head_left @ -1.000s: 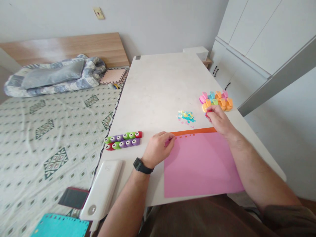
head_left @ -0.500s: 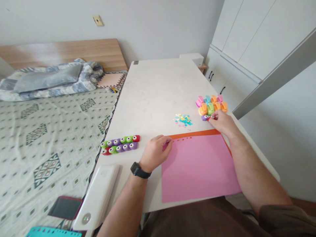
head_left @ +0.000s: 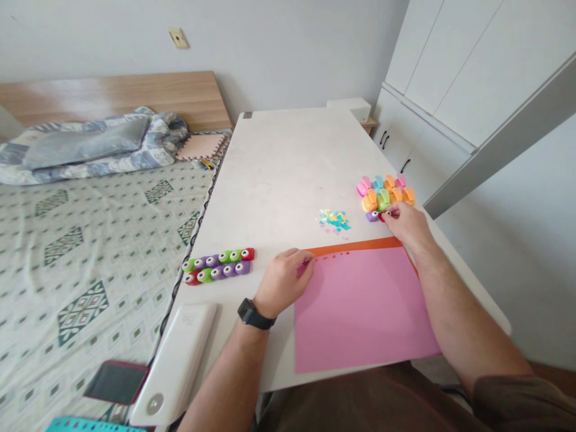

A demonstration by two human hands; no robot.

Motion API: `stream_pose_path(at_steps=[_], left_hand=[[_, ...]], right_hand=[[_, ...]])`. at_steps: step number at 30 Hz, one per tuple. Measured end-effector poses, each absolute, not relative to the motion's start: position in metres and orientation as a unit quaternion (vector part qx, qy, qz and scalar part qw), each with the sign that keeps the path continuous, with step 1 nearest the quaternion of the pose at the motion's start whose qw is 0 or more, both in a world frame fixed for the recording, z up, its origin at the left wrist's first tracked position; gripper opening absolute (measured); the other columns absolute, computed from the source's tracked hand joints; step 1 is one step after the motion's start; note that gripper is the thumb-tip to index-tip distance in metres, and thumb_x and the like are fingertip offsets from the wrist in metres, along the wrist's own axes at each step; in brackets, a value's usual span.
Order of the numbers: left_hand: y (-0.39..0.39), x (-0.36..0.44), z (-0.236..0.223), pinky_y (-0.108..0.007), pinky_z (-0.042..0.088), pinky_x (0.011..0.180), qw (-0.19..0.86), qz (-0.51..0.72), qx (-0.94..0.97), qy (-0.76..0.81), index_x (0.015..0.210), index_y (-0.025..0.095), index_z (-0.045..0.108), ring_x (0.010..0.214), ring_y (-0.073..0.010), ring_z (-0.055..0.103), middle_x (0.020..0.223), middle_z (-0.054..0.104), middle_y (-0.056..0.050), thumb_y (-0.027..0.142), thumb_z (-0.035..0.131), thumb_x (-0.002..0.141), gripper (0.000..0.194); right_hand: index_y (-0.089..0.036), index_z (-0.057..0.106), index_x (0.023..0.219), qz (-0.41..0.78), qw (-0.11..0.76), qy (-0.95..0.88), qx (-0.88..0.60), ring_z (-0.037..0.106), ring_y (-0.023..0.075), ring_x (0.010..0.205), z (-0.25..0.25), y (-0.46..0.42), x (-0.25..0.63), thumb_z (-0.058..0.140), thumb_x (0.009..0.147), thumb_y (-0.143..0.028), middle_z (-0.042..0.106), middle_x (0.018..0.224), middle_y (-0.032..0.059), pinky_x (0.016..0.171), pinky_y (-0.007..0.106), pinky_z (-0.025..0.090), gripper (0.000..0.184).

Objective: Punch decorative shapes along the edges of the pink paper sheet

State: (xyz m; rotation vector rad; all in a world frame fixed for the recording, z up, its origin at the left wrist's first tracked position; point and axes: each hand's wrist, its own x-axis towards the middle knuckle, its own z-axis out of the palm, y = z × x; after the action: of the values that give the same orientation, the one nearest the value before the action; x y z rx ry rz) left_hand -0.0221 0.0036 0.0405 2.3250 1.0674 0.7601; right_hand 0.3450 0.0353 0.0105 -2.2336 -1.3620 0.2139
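Observation:
A pink paper sheet (head_left: pixel 360 312) with a row of small cut-outs along its far edge lies over an orange sheet (head_left: pixel 355 244). My left hand (head_left: pixel 285 281) is closed at the pink sheet's far left corner, thumb and fingers pinching it. Over at the right, my right hand (head_left: pixel 408 225) has its fingers closed on a small red craft punch (head_left: pixel 382 216), partly hidden by the fingertips. Touching or close beside it is a purple craft punch (head_left: pixel 371 216). Small paper shapes (head_left: pixel 335 219), blue, yellow and pink, lie in a loose pile beyond the sheets.
Pastel lever punches (head_left: pixel 383 198) stand in two rows behind my right hand. Two rows of round craft punches (head_left: pixel 218 266) are on the table's left side. A white laminator-like device (head_left: pixel 180 360) lies at the near left edge, beside a bed (head_left: pixel 126 240). A cupboard (head_left: pixel 450 90) stands right.
Both hands stay nearly where they were. My right hand and the red punch have shifted very slightly. The pink sheet has hardly moved.

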Motion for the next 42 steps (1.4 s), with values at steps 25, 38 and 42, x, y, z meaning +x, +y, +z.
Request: stream_pose_path(at_steps=[25,38,42], left_hand=[[0.004,-0.023,0.040,-0.030,0.048,0.076,0.246,0.266,0.843,0.398,0.095,0.019,0.072,0.080,-0.0175,0.065,0.086,0.071,-0.005,0.022,0.056,0.099,0.017],[0.004,-0.022,0.038,-0.030,0.048,0.076,0.242,0.265,0.845,0.396,0.096,0.019,0.072,0.081,-0.0167,0.066,0.088,0.072,-0.004,0.022,0.057,0.099,0.016],[0.005,-0.023,0.037,-0.030,0.048,0.075,0.239,0.266,0.845,0.397,0.095,0.019,0.072,0.081,-0.0165,0.066,0.088,0.072,-0.004,0.022,0.057,0.099,0.016]], right_hand=[[-0.025,0.078,0.099,-0.025,0.227,-0.592,-0.773,0.060,0.0287,0.086,0.000,0.039,0.330,0.069,0.085,-0.049,0.063,0.095,0.0123,0.078,0.042,0.050,0.029],[-0.023,0.074,0.095,-0.030,0.239,-0.577,-0.780,0.062,0.0323,0.092,-0.002,0.041,0.333,0.072,0.081,-0.045,0.065,0.093,0.0128,0.078,0.044,0.052,0.026],[-0.023,0.074,0.102,-0.021,0.260,-0.556,-0.789,0.063,0.0340,0.096,-0.001,0.039,0.332,0.076,0.074,-0.047,0.064,0.100,0.0138,0.084,0.048,0.053,0.037]])
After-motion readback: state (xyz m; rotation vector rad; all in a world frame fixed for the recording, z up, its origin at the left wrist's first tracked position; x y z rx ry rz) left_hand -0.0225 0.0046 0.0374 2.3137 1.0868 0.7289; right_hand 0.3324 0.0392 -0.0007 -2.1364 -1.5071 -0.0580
